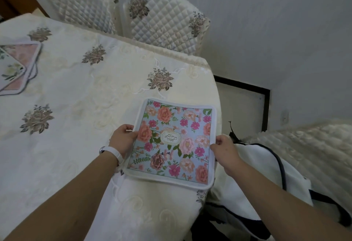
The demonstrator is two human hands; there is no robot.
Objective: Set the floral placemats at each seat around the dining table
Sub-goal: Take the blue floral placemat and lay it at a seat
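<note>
The left hand [123, 138] and right hand [225, 151] pinch the floral placemat [171, 143] by its two side edges with curled fingers [128, 127], so it lies between them, low in the middle of the frame on the counter [76, 88], long side pointing up the frame, both hands equally near.

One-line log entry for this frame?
step: set placemat | left hand: grips left edge | right hand: grips right edge | placemat: on tablecloth near corner
</note>
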